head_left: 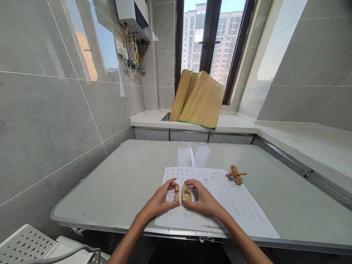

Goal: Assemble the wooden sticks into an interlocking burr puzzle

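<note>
Between the thumb and fingers of my left hand [162,197] is a narrow notched wooden puzzle piece [176,193]. My right hand [202,198] grips a wider wooden puzzle piece [187,193] with a cut-out in its face. A small gap separates the two pieces, which face each other over a printed instruction sheet [214,209]. Toward the sheet's upper right corner lie crossed wooden puzzle pieces [235,175], apart from both hands. The fingers partly hide the outer sides of the held pieces.
The sheet lies on a light folding table [115,190] with a centre seam. Behind it, a folded bamboo mat [202,99] leans on the white counter [242,123] before the window. A perforated white chair [24,244] stands at lower left, beside the tiled wall.
</note>
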A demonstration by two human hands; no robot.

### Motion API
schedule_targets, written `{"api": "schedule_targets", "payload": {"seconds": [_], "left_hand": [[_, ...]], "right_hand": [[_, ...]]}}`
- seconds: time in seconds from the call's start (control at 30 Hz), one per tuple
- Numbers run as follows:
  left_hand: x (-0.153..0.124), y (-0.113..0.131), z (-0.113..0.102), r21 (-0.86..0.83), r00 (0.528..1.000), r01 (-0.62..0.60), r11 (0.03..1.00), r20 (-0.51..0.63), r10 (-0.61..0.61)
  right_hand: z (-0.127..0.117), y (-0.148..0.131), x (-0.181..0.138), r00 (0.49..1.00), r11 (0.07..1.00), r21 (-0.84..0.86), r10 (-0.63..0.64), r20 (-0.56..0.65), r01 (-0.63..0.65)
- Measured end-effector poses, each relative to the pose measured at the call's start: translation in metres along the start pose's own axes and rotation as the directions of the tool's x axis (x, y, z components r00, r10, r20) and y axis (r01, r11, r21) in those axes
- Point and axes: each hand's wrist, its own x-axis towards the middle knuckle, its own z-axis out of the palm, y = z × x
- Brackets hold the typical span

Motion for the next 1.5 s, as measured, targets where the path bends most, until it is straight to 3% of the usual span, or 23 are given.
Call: {"api": "schedule_targets", "payload": {"seconds": [0.1, 0.2, 0.3, 0.5, 0.73, 0.97, 1.2, 1.5], "left_hand": [[0.000, 0.006, 0.001, -0.101, 0.999, -0.035, 0.994, -0.006, 0.035], [0.000, 0.013, 0.004, -0.052, 0.997, -0.060, 0.997, -0.056, 0.057], [-0.002, 0.022, 0.005, 0.004, 0.991, -0.091, 0.996, -0.102, 0.091], [-0.006, 0.042, 0.007, -0.082, 0.973, -0.209, 0.975, -0.118, 0.198], [-0.012, 0.053, 0.007, 0.001, 0.972, -0.206, 0.979, -0.112, 0.204], [-0.015, 0.036, 0.007, 0.163, 0.993, -0.080, 0.983, -0.073, 0.093], [-0.023, 0.007, -0.004, 0.225, 0.994, 0.045, 0.973, -0.105, -0.022], [-0.026, 0.005, -0.005, 0.205, 0.991, 0.077, 0.976, -0.120, -0.053]], "right_hand": [[-0.002, -0.003, -0.001, 0.999, 0.991, 0.136, 0.007, -0.054, 0.001], [-0.006, -0.008, -0.003, 0.997, 0.981, 0.189, -0.020, -0.070, 0.033], [-0.009, -0.015, -0.008, 0.997, 0.992, 0.112, -0.046, -0.065, 0.053], [-0.013, -0.029, -0.023, 0.989, 0.991, 0.040, -0.123, -0.081, 0.126], [-0.025, -0.040, -0.033, 0.991, 0.992, -0.046, -0.119, -0.056, 0.117], [-0.019, -0.033, -0.029, 0.995, 0.985, -0.151, -0.088, -0.036, 0.082], [0.004, -0.023, 0.002, 0.994, 0.943, -0.329, -0.022, 0.111, 0.057], [-0.011, -0.005, -0.013, 0.997, 0.971, -0.240, 0.023, 0.069, -0.006]]}}
